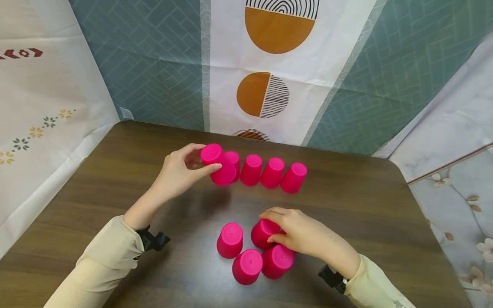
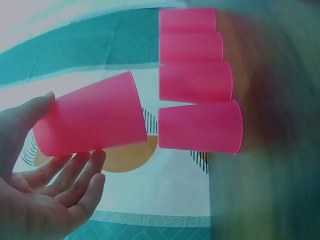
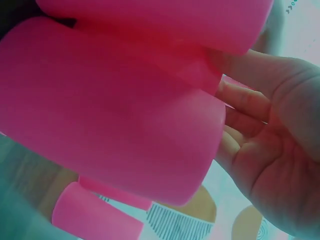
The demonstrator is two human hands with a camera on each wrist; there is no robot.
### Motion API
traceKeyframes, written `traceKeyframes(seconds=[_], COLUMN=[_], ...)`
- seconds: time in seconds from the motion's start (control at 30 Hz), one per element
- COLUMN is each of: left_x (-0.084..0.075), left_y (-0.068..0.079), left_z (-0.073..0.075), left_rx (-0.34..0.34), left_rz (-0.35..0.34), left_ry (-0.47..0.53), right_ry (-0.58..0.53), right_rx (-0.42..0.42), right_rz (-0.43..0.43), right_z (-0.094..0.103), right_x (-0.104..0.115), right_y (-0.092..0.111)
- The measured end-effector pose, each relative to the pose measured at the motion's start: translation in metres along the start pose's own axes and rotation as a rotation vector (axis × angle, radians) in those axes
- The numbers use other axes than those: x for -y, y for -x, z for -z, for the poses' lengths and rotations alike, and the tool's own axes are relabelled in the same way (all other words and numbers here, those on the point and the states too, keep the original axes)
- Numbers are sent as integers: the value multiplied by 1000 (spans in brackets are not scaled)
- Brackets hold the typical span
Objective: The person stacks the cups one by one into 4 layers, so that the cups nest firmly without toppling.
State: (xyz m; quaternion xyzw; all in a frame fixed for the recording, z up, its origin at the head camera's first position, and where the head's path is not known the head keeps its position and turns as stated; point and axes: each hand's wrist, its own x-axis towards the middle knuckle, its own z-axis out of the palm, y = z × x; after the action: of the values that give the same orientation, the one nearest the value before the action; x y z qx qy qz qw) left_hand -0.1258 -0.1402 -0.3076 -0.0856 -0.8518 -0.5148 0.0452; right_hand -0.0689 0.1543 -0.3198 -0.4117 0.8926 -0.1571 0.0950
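My left hand (image 1: 181, 169) pinches an upside-down pink cup (image 1: 212, 155) between thumb and fingers at the left end of the back row. That cup is raised and tilted in the left wrist view (image 2: 92, 117), its wide rim facing the end cup (image 2: 197, 127) of the row. Lower right, my right hand (image 1: 298, 229) grips another upside-down pink cup (image 1: 263, 235), thumb on the near side and fingers over the far side. Around it stand more cups: one to the left (image 1: 230, 241), two in front, and one mostly hidden under the hand.
Several upside-down pink cups, among them the right-end cup (image 1: 294, 177), stand in a side-by-side row toward the back of the brown wooden table (image 1: 346, 196). Patterned cloth (image 1: 161, 68) hangs behind the table, with light cloths at both sides.
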Motion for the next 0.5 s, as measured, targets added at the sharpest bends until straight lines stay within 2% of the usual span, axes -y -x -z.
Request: traceKeyframes(seconds=[0.23, 0.37, 0.5], left_x=[-9, -18, -27], left_y=[-27, -38, -45], left_z=[-9, -17, -27], left_rx=[-23, -18, -11], left_rz=[-6, -35, -67], left_ry=[44, -6, -55], right_ry=[-22, -12, 25], right_rx=[22, 59, 78], right_rz=[-67, -126, -144], right_z=[5, 7, 7], right_x=[4, 10, 13], right_y=[-5, -8, -11])
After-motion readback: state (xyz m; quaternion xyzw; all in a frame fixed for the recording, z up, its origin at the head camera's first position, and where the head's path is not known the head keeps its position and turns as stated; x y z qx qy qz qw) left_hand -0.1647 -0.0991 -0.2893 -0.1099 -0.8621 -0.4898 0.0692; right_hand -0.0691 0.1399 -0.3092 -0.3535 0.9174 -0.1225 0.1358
